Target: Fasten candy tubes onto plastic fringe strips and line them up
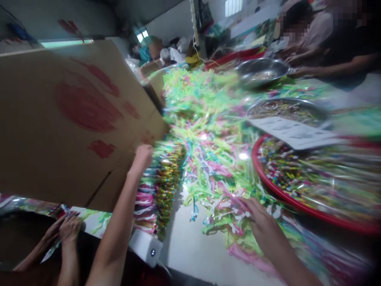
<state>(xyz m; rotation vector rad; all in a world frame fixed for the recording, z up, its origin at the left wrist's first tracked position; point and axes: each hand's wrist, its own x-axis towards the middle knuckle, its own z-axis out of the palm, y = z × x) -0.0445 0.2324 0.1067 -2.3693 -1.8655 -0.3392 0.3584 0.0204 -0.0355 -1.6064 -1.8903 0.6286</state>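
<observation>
Left hand: curled, blurred, at the far end of the bundled row, beside the cardboard box; can't tell if it pinches anything.
Right hand: fingers extended together over the strip pile's near part, at pink and white pieces; grip can't be told.
Strip pile: loose green, pink, white and blue plastic pieces, spread from the table's far part down the middle to near its front edge.
Bundled row: many pieces side by side, multicoloured beaded-looking ends facing right, left of the pile, reaching toward the front edge.
Table: white, bare patch at front edge between row and pile.
White device: round dark display, at front edge, just below row's near end.
Cardboard box: large, red print, along table's left side.
Red basin: right side of table, small multicoloured pieces inside, right part blurred.
Metal bowls: two, beyond basin, toward far right corner.
White sheet: across basin and nearer bowl.
Co-worker's hands: lower left, by box.
</observation>
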